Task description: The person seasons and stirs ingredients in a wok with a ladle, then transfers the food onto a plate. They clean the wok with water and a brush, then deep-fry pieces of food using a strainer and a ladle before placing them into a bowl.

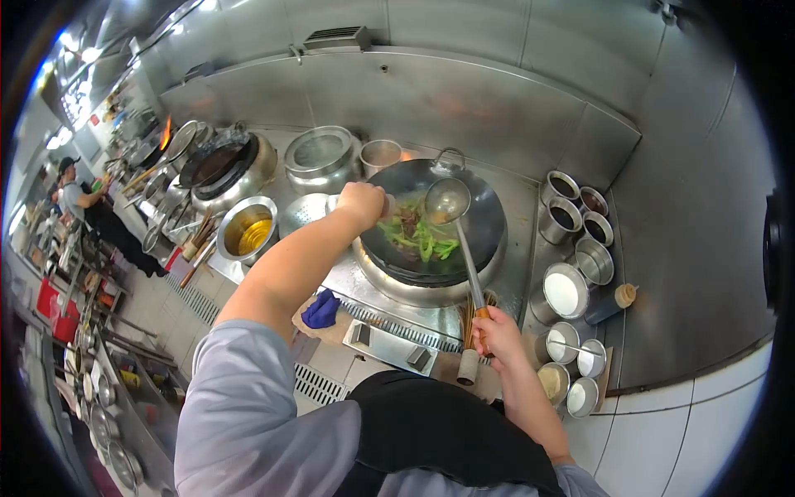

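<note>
Wok (487,222): greens (428,243) sit inside, likely mid-cooking.
Ladle (469,263): over the wok, hiding some greens; right hand (492,333) grips it. Stirring needs a firm hold.
Left hand (364,205): at the wok's left edge; can't tell its grip.
Blue cloth (321,309): front-left of the wok.

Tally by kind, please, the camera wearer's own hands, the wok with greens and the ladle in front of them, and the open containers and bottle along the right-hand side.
Hands: 2, the left hand and the right hand
Wok: 1
Ladle: 1
Open containers visible at right: 10
Bottle: 1
Total: 15
</note>
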`<move>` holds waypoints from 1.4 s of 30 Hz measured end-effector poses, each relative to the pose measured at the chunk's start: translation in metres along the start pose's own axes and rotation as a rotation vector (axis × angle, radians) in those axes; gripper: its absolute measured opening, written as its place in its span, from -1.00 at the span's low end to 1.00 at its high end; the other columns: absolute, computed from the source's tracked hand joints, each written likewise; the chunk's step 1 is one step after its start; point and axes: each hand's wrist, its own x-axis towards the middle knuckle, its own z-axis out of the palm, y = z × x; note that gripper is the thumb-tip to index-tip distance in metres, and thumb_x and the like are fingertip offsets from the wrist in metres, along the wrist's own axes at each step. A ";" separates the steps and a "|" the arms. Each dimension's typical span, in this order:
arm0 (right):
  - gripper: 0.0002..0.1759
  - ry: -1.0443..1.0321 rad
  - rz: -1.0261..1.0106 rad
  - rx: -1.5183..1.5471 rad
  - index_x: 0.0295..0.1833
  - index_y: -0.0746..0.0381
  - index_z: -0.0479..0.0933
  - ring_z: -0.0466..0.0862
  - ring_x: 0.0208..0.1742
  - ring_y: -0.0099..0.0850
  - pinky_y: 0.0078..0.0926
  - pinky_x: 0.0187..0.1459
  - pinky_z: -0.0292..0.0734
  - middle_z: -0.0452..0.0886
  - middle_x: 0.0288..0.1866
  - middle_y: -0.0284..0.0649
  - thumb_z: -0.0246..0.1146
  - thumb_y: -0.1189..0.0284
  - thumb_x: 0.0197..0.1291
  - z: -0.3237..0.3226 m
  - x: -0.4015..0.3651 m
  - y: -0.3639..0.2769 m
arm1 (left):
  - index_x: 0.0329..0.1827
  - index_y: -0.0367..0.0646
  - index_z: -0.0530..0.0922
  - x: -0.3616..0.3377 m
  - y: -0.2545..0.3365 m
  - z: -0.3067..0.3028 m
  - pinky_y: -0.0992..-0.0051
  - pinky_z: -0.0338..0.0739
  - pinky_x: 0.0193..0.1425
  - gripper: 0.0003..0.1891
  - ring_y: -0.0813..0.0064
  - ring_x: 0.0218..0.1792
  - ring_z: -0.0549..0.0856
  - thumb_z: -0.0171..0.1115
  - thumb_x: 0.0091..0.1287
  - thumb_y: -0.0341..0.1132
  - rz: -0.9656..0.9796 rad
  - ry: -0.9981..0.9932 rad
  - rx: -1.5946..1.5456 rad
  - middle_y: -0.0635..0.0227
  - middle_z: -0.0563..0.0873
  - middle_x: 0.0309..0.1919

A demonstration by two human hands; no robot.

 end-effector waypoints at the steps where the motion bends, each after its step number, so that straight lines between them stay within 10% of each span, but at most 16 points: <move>1: -0.93 -0.003 0.005 0.001 -0.32 0.23 0.36 0.38 -0.76 -0.54 -0.57 -0.72 0.23 0.42 -0.58 -0.34 0.09 0.51 0.22 -0.001 0.000 -0.004 | -0.18 -0.10 0.65 -0.003 0.001 -0.003 0.37 0.59 -0.09 -0.81 0.30 -0.11 0.73 0.21 0.18 -0.29 -0.028 -0.001 -0.001 0.26 0.74 -0.21; 12: -0.94 -0.079 0.061 -0.014 -0.29 0.24 0.38 0.38 -0.76 -0.56 -0.60 -0.73 0.24 0.43 -0.60 -0.34 0.12 0.51 0.20 -0.042 0.022 -0.026 | -0.11 -0.18 0.63 -0.042 0.007 -0.030 0.35 0.58 -0.06 -0.67 0.25 -0.09 0.72 0.29 0.14 -0.18 -0.155 -0.196 -0.066 0.19 0.73 -0.16; 18: -0.69 0.371 -0.181 -1.207 -0.04 0.36 0.51 0.70 -0.24 -0.09 -0.20 -0.19 0.59 0.66 -0.21 0.08 0.12 0.42 0.15 -0.040 0.051 -0.027 | 0.18 -0.29 0.41 -0.029 0.029 -0.030 0.32 0.50 0.08 -0.25 0.10 -0.01 0.66 0.41 0.04 0.06 -0.277 -0.179 -0.601 -0.03 0.66 -0.07; 20: -0.63 0.194 -0.061 -1.151 0.04 0.32 0.52 0.62 0.01 0.01 -0.11 0.03 0.52 0.62 -0.06 0.14 0.07 0.40 0.15 -0.038 0.069 -0.015 | 0.08 -0.38 0.40 -0.017 0.069 -0.044 0.29 0.50 0.07 -0.25 0.10 -0.02 0.65 0.40 0.06 0.10 -0.251 0.032 -0.927 -0.09 0.64 -0.08; 24: -0.61 0.052 -0.179 -1.079 0.08 0.38 0.46 0.68 -0.10 -0.04 -0.12 -0.06 0.56 0.66 -0.16 0.08 0.02 0.45 0.16 -0.054 0.042 -0.010 | 0.12 -0.30 0.38 0.022 0.182 -0.081 0.41 0.51 0.05 -0.40 0.42 -0.06 0.61 0.44 0.11 -0.20 -0.011 0.042 -1.599 0.19 0.63 -0.08; 32: -0.66 0.295 -0.483 -1.293 0.02 0.40 0.46 0.68 -0.41 -0.09 -0.14 -0.37 0.58 0.66 -0.36 0.01 0.02 0.52 0.12 -0.098 -0.017 0.020 | 0.07 -0.23 0.43 0.066 0.440 -0.105 0.43 0.50 0.07 -0.40 0.38 -0.05 0.65 0.51 -0.02 -0.26 0.561 -0.055 -1.557 0.18 0.67 -0.11; 38: -0.59 0.265 -0.353 -0.900 0.11 0.29 0.45 0.61 0.02 -0.03 -0.14 0.02 0.51 0.61 -0.01 0.05 -0.11 0.29 0.33 -0.100 -0.012 0.067 | 0.13 -0.23 0.44 0.062 0.551 -0.046 0.28 0.47 0.16 -0.33 0.10 0.05 0.59 0.51 -0.08 -0.25 0.539 -0.056 -1.150 0.04 0.61 -0.04; 42: -0.55 0.292 -0.673 -0.577 0.18 0.27 0.41 0.51 0.19 -0.09 -0.22 0.16 0.42 0.54 0.14 0.05 -0.12 0.24 0.34 -0.108 0.007 0.101 | 0.14 -0.24 0.46 0.054 0.573 -0.014 0.35 0.45 0.18 -0.34 0.13 0.07 0.58 0.51 -0.07 -0.27 0.445 -0.166 -1.154 0.02 0.60 -0.02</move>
